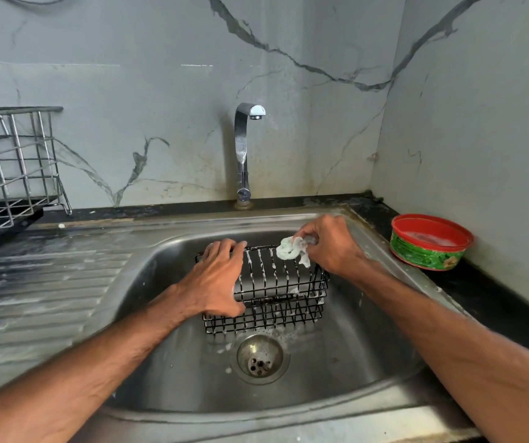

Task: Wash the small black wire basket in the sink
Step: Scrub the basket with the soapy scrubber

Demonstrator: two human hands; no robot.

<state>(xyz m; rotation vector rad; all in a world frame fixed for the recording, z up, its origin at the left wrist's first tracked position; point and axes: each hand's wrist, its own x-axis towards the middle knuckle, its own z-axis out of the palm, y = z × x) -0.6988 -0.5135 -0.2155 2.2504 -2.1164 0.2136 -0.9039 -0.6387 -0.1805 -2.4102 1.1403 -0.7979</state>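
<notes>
Left hand (pixel 218 276), fingers curled, grips the left end of the small black wire basket (pixel 283 295), which stands in the sink (pixel 167 372) just behind the drain (pixel 259 358). Right hand (pixel 328 244) pinches a soapy white-green scrubber (pixel 290 249) against the basket's suds-streaked top wires. Green tub (pixel 429 251), red-rimmed, on the counter (pixel 496 298) at right: label print illegible.

Soapy black wire basket (pixel 276 289) (upturned) in sink (pixel 368 362)
</notes>
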